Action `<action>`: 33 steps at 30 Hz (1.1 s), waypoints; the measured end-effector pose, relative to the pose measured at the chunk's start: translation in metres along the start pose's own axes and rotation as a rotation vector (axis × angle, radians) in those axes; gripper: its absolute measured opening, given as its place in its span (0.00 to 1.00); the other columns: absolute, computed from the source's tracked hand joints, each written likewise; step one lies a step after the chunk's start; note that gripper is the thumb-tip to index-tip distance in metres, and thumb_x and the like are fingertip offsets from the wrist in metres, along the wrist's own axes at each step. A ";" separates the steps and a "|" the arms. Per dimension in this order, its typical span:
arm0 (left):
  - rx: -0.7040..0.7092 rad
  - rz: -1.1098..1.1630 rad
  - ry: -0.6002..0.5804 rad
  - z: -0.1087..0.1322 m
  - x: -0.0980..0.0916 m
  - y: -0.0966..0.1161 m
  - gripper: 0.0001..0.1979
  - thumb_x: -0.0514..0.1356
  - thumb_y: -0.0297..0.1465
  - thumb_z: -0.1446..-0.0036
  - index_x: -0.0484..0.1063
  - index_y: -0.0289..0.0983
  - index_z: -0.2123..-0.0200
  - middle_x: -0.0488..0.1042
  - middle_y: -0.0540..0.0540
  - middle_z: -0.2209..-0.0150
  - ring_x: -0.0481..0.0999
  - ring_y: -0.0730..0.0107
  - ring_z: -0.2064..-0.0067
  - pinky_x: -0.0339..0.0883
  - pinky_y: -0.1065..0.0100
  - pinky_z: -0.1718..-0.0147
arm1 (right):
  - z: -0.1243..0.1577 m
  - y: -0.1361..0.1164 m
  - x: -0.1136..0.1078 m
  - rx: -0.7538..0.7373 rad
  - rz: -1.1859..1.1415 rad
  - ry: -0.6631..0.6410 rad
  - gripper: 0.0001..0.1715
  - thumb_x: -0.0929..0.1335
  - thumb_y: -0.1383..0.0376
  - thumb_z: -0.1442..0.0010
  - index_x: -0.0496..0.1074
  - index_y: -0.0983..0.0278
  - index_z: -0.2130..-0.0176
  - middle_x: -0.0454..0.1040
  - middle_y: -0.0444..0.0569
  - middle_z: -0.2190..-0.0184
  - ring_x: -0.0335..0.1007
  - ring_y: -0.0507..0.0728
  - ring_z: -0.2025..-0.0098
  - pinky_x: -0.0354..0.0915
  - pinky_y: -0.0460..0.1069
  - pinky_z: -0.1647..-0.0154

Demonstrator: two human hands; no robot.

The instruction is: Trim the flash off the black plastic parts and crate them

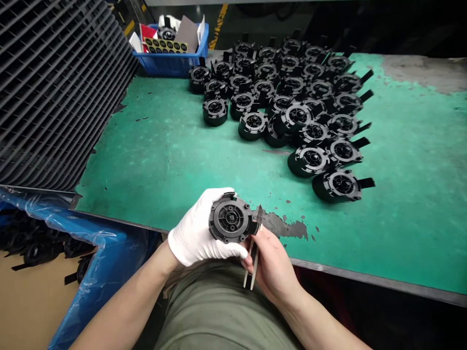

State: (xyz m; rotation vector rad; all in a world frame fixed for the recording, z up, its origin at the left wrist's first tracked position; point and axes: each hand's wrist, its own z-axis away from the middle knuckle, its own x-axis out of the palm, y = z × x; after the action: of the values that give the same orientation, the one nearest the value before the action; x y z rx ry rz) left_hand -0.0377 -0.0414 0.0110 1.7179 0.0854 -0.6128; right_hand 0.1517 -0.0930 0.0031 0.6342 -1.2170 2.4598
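My left hand [199, 231], in a white glove, is closed around the side of a round black plastic housing [230, 218]. Its ribbed face with a central hub is turned up towards me, above the front edge of the green table [146, 184]. My bare right hand [274, 265] is closed at the housing's right side. Between its fingers is a slim tool with two pale legs [251, 272] pointing down towards my lap; its exact kind is unclear. My right fingertips are at the housing's rim, partly hidden.
Several similar black housings [253, 124] stand grouped at the table's back right, many with side tabs. A blue bin [164, 64] with papers and stickers stands at the back left. Black slatted racks [62, 92] rise on the left. Below them, a blue-lined box [78, 316] holds black parts.
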 end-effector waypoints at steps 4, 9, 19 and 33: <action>-0.002 0.005 0.009 0.000 0.000 -0.002 0.56 0.74 0.61 0.56 0.58 0.41 0.32 0.70 0.33 0.37 0.75 0.43 0.36 0.67 0.45 0.32 | -0.001 -0.001 -0.001 -0.005 -0.002 -0.019 0.24 0.71 0.47 0.32 0.65 0.61 0.68 0.66 0.39 0.82 0.54 0.47 0.82 0.54 0.43 0.79; -0.022 0.005 0.018 0.001 -0.002 -0.003 0.56 0.74 0.61 0.56 0.59 0.40 0.33 0.70 0.33 0.38 0.75 0.43 0.36 0.68 0.45 0.32 | -0.002 -0.002 0.002 -0.001 -0.012 -0.029 0.24 0.72 0.47 0.32 0.64 0.61 0.68 0.65 0.38 0.82 0.53 0.47 0.82 0.53 0.43 0.80; -0.038 0.020 0.025 0.002 -0.004 -0.005 0.58 0.75 0.61 0.59 0.59 0.40 0.32 0.71 0.32 0.38 0.76 0.42 0.37 0.69 0.44 0.33 | -0.003 0.000 0.002 0.014 0.011 -0.036 0.25 0.71 0.46 0.32 0.63 0.60 0.67 0.65 0.38 0.82 0.53 0.47 0.82 0.52 0.43 0.80; 0.047 -0.100 -0.079 -0.004 -0.018 -0.009 0.52 0.74 0.59 0.54 0.63 0.41 0.33 0.75 0.35 0.40 0.79 0.45 0.41 0.74 0.49 0.38 | -0.001 -0.013 -0.019 0.040 0.367 -0.129 0.27 0.63 0.41 0.26 0.68 0.61 0.59 0.69 0.40 0.79 0.59 0.49 0.80 0.57 0.46 0.76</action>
State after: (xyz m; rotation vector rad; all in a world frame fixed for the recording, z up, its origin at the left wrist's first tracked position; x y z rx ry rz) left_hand -0.0555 -0.0300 0.0114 1.7405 0.1020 -0.7607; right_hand 0.1735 -0.0860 0.0016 0.6359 -1.4480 2.7838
